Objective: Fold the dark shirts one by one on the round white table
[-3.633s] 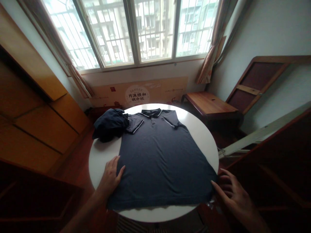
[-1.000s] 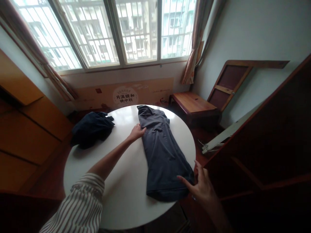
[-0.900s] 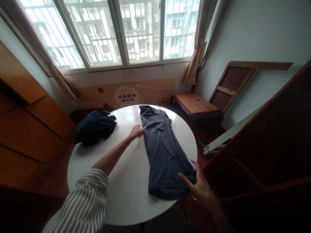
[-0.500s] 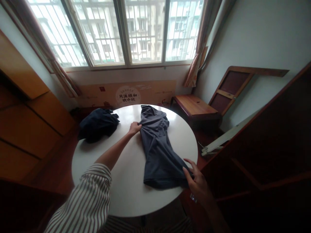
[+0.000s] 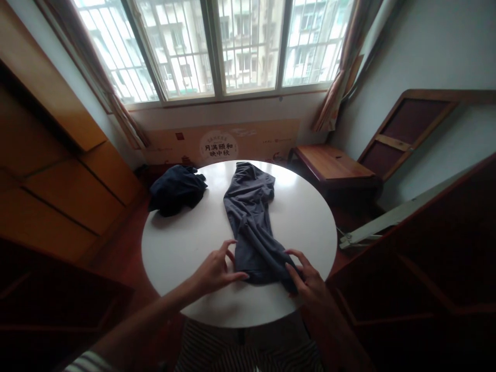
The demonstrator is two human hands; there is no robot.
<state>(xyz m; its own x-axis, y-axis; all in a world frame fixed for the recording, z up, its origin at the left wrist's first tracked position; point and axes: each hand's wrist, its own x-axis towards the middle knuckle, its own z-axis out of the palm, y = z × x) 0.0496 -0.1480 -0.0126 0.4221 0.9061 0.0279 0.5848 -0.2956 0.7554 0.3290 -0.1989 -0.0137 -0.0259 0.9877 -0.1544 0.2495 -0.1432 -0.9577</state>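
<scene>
A dark grey garment [image 5: 253, 227] lies lengthwise on a round white table [image 5: 174, 258]. Creases run along it, and its hem end points toward me. My left hand [image 5: 217, 268] is at the left side of that end, thumb and forefinger spread apart, the thumb tip touching the cloth near the hem. At the right corner of the hem, my right hand [image 5: 310, 281] grips the cloth, which is bunched there; some of its fingers are hidden. A crumpled dark navy cloth [image 5: 178, 190] sits at the table's far left edge.
Beyond the table's far right stands a low wooden bench [image 5: 333, 163]. A wooden frame [image 5: 406, 134] leans at the right wall. Orange-brown cabinets [image 5: 85, 201] line the left side, and a barred window [image 5: 248, 51] is ahead.
My left hand has let go of the garment's upper left side and come back to the hem end, opening. The hem end has shifted left on the table and bunched, my right hand along with it.
</scene>
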